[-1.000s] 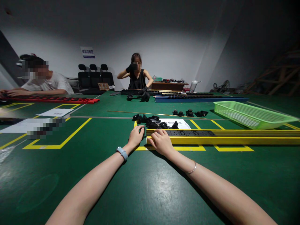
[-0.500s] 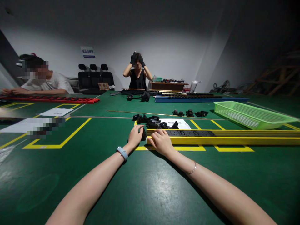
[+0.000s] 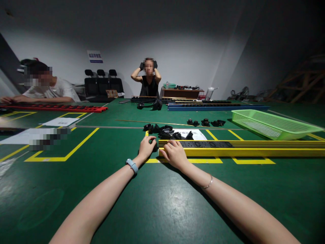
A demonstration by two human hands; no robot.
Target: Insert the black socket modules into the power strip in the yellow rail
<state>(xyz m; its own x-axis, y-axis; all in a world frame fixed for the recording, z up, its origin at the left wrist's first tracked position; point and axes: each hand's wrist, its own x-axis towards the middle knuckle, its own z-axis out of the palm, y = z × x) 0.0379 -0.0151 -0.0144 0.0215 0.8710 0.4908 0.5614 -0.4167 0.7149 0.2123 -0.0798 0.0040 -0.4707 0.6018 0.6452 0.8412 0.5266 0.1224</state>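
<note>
Two hands work at the left end of the yellow rail (image 3: 241, 148), which lies lengthwise across the green table (image 3: 162, 203) — landmark for everything below.

Far left of the rail: a red rail (image 3: 58, 108) with a person's arms resting along it, and white sheets (image 3: 61, 121) inside yellow floor-tape boxes.

Left hand (image 3: 146, 147): fingers curled, pinching a small black end piece (image 3: 154, 146) right against the rail's open left end, probably lined up with the channel mouth. How tight the grip is, can't tell.

Right hand (image 3: 174, 153): fingers pressed together, laid flat on top of the rail's left end, touching it, seemingly pinning it so it doesn't slide.

Just behind that end: a heap of black parts (image 3: 165, 130) and a paper sheet (image 3: 196, 134), staged within reach. Black socket modules (image 3: 203, 144) sit in the rail channel.

Behind the rail's right half: a green basket (image 3: 271, 123), tilted. Further back, a blue rail (image 3: 215, 107) and a second person, hands raised to head.
</note>
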